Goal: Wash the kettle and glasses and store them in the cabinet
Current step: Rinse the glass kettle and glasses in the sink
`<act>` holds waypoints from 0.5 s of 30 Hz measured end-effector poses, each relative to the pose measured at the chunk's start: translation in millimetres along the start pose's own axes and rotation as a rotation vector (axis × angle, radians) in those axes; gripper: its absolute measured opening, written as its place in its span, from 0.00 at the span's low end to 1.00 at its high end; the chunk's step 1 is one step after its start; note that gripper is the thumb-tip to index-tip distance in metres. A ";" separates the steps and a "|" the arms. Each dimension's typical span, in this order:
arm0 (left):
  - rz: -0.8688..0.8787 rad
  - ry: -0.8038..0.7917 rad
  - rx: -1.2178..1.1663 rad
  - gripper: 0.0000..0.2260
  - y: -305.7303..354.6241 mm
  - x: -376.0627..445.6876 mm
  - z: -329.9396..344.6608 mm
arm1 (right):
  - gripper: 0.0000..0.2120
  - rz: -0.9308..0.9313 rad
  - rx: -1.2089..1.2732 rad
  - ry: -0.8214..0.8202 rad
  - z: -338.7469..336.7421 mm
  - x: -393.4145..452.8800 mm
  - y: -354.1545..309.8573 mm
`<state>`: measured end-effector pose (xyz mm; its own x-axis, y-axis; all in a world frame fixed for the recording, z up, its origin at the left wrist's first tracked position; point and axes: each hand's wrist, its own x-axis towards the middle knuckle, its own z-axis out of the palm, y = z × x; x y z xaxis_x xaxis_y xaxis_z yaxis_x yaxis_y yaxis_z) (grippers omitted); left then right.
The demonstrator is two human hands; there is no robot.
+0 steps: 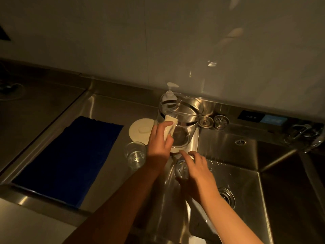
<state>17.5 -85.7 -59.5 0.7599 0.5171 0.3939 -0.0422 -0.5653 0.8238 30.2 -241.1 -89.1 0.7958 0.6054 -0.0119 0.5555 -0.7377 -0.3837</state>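
Steel counter (112, 110): left hand (159, 141) grips kettle (177, 120) handle, right hand (197, 166) holds glass (182, 169)

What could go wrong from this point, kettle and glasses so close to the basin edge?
1. The left hand grips the glass kettle by its handle right at the sink edge; wet, it may slip and tip in.
2. The right hand holds a glass over the steel rim; a knock could chip it.
3. The second glass stands beside the left wrist and could get bumped.
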 end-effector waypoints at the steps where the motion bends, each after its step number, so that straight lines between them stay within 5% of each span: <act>1: 0.002 -0.004 -0.006 0.16 3.0 1.7 -4.3 | 0.45 0.001 0.000 0.020 -4.1 1.9 -3.6; 15: 0.061 0.030 -0.121 0.16 25.9 1.1 -105.2 | 0.48 -0.144 -0.073 0.313 -48.1 -2.0 -99.0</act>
<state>-51.0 -32.2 5.1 0.7341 0.5038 0.4554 -0.1672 -0.5159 0.8402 -14.8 -183.7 -6.7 0.7372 0.5919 0.3258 0.6740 -0.6777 -0.2939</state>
